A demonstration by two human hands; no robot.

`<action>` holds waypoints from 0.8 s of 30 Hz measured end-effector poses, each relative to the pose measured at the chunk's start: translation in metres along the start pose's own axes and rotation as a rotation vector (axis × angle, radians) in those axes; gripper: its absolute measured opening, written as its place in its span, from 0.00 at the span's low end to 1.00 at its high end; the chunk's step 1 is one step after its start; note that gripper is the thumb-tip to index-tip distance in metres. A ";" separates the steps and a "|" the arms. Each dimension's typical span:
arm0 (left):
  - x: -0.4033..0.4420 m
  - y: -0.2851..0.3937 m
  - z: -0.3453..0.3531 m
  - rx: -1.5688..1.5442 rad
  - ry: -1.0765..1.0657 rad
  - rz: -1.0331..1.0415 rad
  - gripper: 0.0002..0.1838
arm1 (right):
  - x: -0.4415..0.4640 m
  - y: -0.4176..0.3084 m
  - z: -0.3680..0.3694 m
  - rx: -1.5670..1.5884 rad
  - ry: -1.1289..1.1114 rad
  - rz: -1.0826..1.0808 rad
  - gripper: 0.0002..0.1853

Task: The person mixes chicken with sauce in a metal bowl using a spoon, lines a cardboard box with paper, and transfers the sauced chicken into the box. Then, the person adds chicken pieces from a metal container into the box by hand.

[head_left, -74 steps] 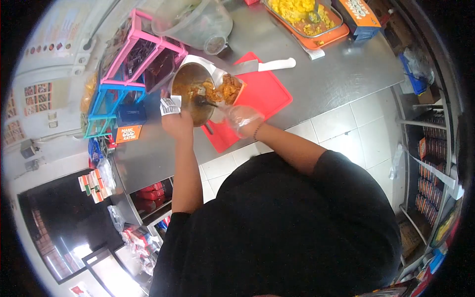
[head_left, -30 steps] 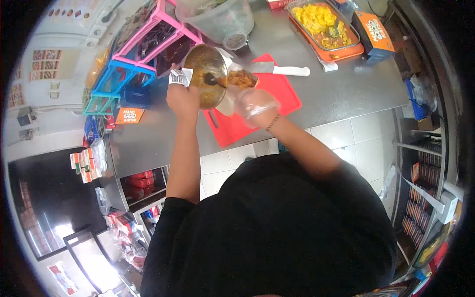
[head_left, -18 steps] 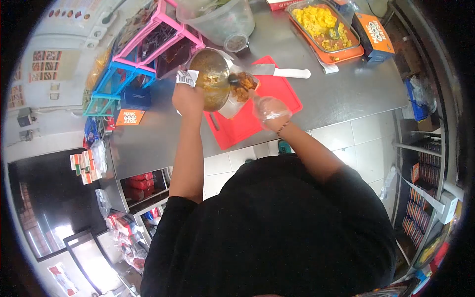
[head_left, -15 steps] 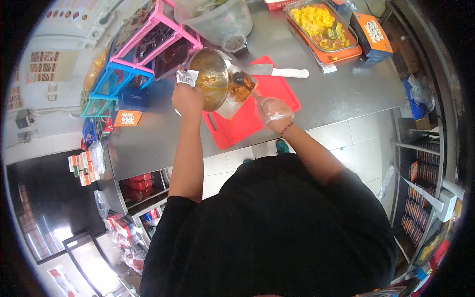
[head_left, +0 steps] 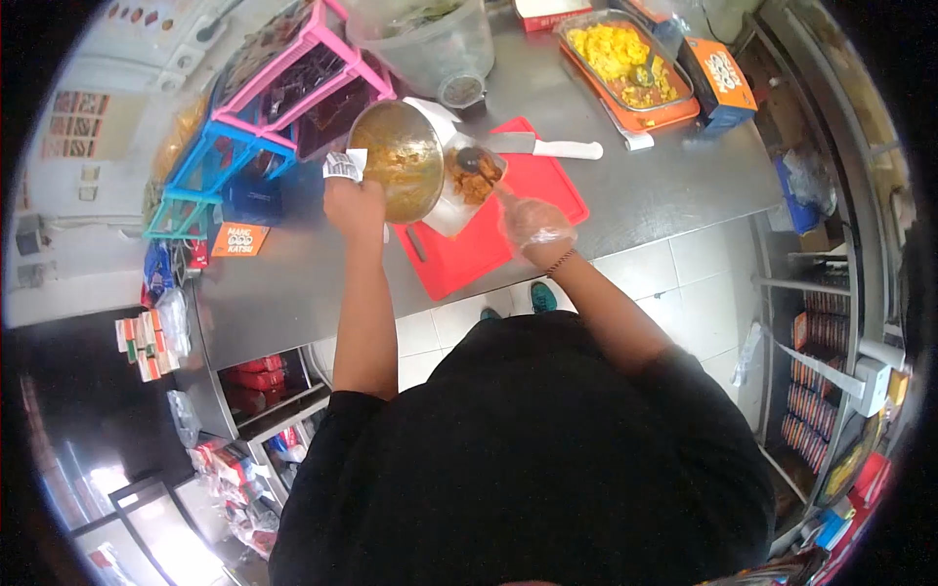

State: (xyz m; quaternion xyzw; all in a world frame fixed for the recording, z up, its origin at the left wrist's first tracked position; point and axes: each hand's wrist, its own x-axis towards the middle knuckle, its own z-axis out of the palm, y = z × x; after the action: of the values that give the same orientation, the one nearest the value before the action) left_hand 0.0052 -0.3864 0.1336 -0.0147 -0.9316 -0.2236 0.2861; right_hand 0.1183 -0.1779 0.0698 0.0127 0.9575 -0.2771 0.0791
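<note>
My left hand (head_left: 354,207) is closed on the rim of a metal bowl (head_left: 396,166), with a piece of printed white paper (head_left: 344,164) at its fingers. The bowl is tilted, and orange sauce smears its inside. My right hand (head_left: 537,225), in a clear plastic glove, grips the handle of a dark spoon (head_left: 473,159). The spoon's head rests among orange-brown food pieces (head_left: 475,186) on white paper (head_left: 447,213). Beneath lies a red cutting board (head_left: 552,188), with a white-handled knife (head_left: 567,149) across its far end.
A glass tray of yellow food (head_left: 635,68) stands far right beside an orange-and-blue box (head_left: 721,78). Behind the bowl are a large clear plastic tub (head_left: 430,49) and a small lidded cup (head_left: 461,91). Pink and blue racks (head_left: 293,68) stand at left on the steel table (head_left: 645,195).
The bowl has turned so more of its inside faces me, and it has moved slightly away from the food pile. My right hand stays near the food with the spoon. The whole view has shifted slightly.
</note>
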 end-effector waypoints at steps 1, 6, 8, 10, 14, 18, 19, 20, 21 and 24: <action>0.001 -0.017 0.000 -0.039 0.030 0.001 0.24 | -0.001 -0.002 0.000 -0.010 -0.027 0.050 0.22; -0.002 -0.093 -0.013 -0.580 0.104 -0.377 0.20 | 0.002 0.002 0.018 0.329 0.114 0.206 0.17; -0.018 -0.096 -0.036 -0.945 0.160 -0.714 0.16 | 0.010 0.016 0.036 0.453 0.287 0.076 0.16; -0.026 -0.108 -0.051 -0.965 0.198 -0.925 0.11 | 0.016 0.033 0.047 0.628 0.388 -0.092 0.16; -0.056 -0.160 -0.056 -1.123 0.092 -1.192 0.11 | -0.004 0.001 0.011 1.542 -0.099 0.551 0.15; -0.094 -0.199 -0.047 -1.283 0.078 -1.317 0.17 | -0.004 0.001 0.020 1.861 -0.202 0.514 0.15; -0.103 -0.203 -0.046 -1.323 0.083 -1.335 0.17 | -0.004 0.007 0.023 1.945 -0.281 0.467 0.16; -0.108 -0.200 -0.050 -1.308 0.109 -1.368 0.12 | -0.004 0.003 0.022 1.974 -0.301 0.456 0.17; -0.110 -0.193 -0.057 -1.289 0.133 -1.401 0.08 | -0.005 -0.003 0.020 2.004 -0.321 0.446 0.18; -0.138 -0.210 -0.053 -1.166 0.168 -1.379 0.09 | -0.010 -0.053 0.002 1.785 -0.309 0.524 0.20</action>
State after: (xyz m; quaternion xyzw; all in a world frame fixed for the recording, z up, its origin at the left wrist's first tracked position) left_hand 0.1157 -0.5840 0.0129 0.4202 -0.4490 -0.7818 0.1031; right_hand 0.1250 -0.2238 0.0974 0.2467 0.3368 -0.8801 0.2261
